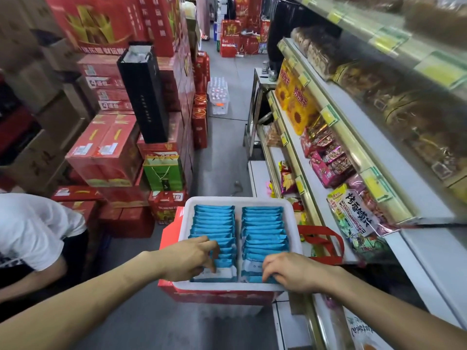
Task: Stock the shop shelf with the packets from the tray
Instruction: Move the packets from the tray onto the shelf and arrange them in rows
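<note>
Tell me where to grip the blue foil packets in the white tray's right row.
Likely from above, by the top edges: the blue foil packets stand on edge, tightly shingled, and the white tray walls block their sides. Pinch a near-end bunch front and back.

Inside the tray (238, 200), the tips of the left grip (192, 256) and right grip (290, 271) are hidden among the packets (262, 223). Left of the tray, a person (32, 231) is cut off by the edge. Up and right of it, the shelf goods (427, 21) are blurred.
</note>
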`<move>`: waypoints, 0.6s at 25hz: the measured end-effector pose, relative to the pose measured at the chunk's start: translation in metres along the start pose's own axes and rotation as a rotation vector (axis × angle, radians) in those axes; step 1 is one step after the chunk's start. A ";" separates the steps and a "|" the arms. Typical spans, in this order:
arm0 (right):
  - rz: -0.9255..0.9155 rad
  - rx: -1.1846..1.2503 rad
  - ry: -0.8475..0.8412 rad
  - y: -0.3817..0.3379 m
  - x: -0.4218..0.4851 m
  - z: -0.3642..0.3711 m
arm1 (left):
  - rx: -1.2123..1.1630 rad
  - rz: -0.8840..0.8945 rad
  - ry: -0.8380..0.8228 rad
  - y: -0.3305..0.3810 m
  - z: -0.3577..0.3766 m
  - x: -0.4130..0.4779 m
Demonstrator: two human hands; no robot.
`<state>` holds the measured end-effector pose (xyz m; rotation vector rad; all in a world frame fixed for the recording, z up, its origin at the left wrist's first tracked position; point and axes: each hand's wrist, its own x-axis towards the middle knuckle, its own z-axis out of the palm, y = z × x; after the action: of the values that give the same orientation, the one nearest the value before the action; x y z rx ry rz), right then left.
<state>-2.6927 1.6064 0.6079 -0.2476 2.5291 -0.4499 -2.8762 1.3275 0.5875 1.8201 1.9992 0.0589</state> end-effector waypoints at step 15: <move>0.215 0.089 -0.096 -0.010 0.021 -0.008 | -0.130 -0.091 -0.266 0.007 0.005 0.013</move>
<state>-2.7134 1.5941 0.6076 0.0353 2.4013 -0.4523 -2.8685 1.3399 0.5813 1.5660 1.8431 -0.0754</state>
